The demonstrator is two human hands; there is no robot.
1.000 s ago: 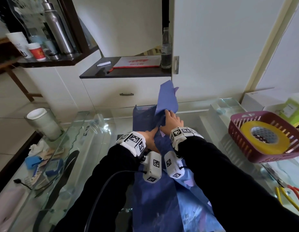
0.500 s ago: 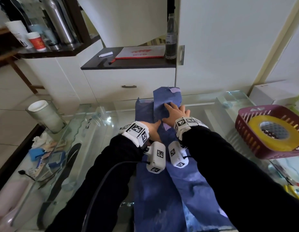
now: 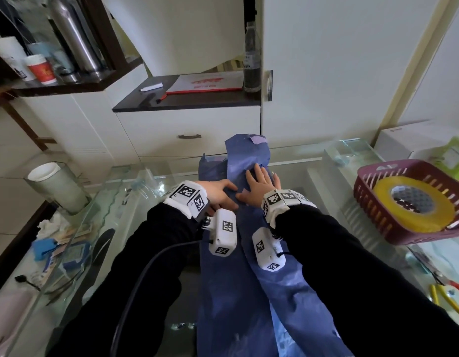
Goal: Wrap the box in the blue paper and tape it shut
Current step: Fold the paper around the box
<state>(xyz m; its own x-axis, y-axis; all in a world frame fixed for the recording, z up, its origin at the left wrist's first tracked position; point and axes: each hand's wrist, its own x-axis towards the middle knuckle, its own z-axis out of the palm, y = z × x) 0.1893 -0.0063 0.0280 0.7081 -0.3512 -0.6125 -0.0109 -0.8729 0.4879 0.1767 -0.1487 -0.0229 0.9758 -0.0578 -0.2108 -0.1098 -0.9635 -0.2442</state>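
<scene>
A long sheet of blue paper (image 3: 231, 287) lies down the middle of the glass table (image 3: 135, 199). Its far end is folded over toward me into a flap (image 3: 245, 155) with a pale patch at its tip. The box is hidden under the paper beneath my hands. My right hand (image 3: 260, 185) lies flat, fingers spread, pressing the flap down. My left hand (image 3: 222, 193) presses the paper just left of it, fingertips at the fold. A roll of yellow tape (image 3: 416, 204) sits in a purple basket (image 3: 372, 202) at the right.
A grey cylinder with a white lid (image 3: 56, 186) stands at the table's left. Cloths and small items lie on the lower shelf (image 3: 58, 248) at left. Yellow and red handled tools (image 3: 447, 297) lie at the right edge. White boxes (image 3: 413, 140) and a cabinet (image 3: 187, 124) stand behind.
The flap that stood upright a second ago has been folded down flat. My right hand opened and slid forward over it, while my left hand stayed pressing beside it.
</scene>
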